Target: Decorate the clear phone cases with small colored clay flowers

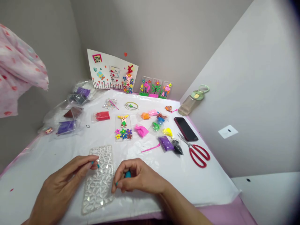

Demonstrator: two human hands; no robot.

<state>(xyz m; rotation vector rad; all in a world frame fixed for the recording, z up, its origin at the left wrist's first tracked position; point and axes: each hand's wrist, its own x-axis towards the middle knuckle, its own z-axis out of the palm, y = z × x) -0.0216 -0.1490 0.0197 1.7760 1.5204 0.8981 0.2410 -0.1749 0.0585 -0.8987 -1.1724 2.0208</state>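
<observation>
My left hand (67,178) is closed in a pinch over the upper part of a clear phone case (99,187) with a faceted pattern. Small teal bits of what looks like modelling clay show at its fingertips. Curled beside the case's right edge, my right hand (138,176) holds a teal clay lump (127,174) against the palm, and a tiny teal bit shows at its thumb tip. Beyond the hands lies another clear case (119,122) decorated with a clay bunny (123,121) and several clay flowers (123,134).
Pink clay (141,131), a purple packet (166,143) and a black packet (177,147) lie right of centre. Red-handled scissors (199,154), a phone (186,129) and a bottle (192,101) line the right side. Plastic bags (67,126) sit left; decorated cases (156,87) lean at the wall.
</observation>
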